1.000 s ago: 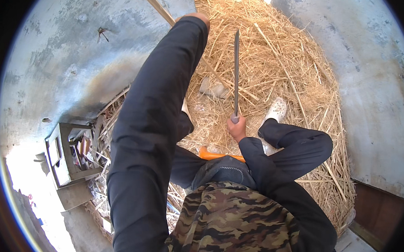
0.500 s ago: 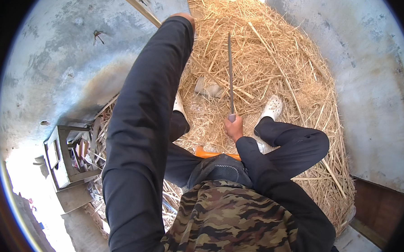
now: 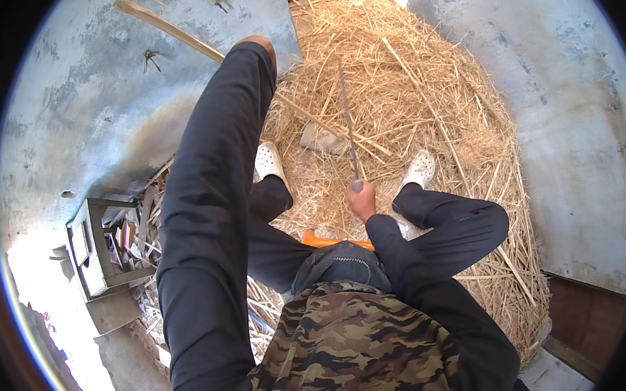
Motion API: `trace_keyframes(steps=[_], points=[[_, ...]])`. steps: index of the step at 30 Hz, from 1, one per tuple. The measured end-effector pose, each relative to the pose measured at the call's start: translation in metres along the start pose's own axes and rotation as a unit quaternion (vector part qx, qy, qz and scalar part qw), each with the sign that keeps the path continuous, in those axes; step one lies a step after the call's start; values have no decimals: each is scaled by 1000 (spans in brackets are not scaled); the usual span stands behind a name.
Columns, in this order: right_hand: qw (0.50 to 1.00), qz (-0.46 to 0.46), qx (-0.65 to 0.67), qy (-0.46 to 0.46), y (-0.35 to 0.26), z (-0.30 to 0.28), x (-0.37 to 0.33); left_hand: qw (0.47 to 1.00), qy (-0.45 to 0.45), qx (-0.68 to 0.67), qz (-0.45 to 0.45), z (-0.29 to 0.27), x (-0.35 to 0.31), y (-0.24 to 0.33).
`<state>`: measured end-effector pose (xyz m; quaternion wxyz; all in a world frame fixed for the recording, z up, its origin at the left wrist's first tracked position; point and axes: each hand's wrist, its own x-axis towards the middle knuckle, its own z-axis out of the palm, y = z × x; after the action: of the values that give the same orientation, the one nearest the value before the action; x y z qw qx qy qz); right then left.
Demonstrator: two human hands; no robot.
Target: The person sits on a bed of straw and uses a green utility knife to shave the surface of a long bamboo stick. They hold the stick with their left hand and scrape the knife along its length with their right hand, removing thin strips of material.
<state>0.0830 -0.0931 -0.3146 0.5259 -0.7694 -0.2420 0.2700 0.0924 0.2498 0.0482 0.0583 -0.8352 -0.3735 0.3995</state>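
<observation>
My left hand (image 3: 262,47) is raised at the far left, at the end of the outstretched dark sleeve. A pale split bamboo strip (image 3: 173,30) runs to it and sticks out up to the left. The sleeve hides most of the fingers, but the strip moves with the hand. Lower and near the middle, my right hand (image 3: 361,202) is closed around the handle of a long, narrow machete (image 3: 348,117), whose thin dark blade points away from me. Beyond my right hand, a greyish block (image 3: 322,138) lies in the straw, with pale strips crossing beside it.
Dry straw and loose strips (image 3: 455,98) cover the floor. Grey walls stand at left (image 3: 79,122) and right (image 3: 568,114). My white clogs (image 3: 418,170) flank the work area. An orange object (image 3: 318,238) shows beneath me, and a wooden frame (image 3: 99,247) stands at left beside scraps.
My left hand has moved left, and the bamboo strip's upper end has swung left and into view. The machete blade tilts slightly left; my right hand has barely moved.
</observation>
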Motion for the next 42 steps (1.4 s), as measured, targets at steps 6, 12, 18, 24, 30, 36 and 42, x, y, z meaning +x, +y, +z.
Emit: trace_keyframes(steps=[6, 12, 18, 24, 30, 36, 42], points=[[934, 337, 100, -59, 43, 6, -18, 998, -54, -39, 1, 1, 4, -10], [949, 289, 123, -33, 10, 13, -9, 999, -28, -30, -13, 14, 3, -20], [993, 79, 57, -63, 10, 5, -1, 996, -74, -40, -15, 19, 25, -28], [912, 397, 27, -96, 28, -15, -16, 998, 26, -44, -30, 26, 6, -6], [980, 171, 98, -40, 5, 1, 1, 999, -2, -25, -22, 20, 7, -10], [914, 380, 77, -120, 44, -8, -13, 999, -9, -31, 1, 15, -3, -4], [964, 257, 37, -59, 27, 3, -8, 999, -18, -13, -37, 36, 22, -24]])
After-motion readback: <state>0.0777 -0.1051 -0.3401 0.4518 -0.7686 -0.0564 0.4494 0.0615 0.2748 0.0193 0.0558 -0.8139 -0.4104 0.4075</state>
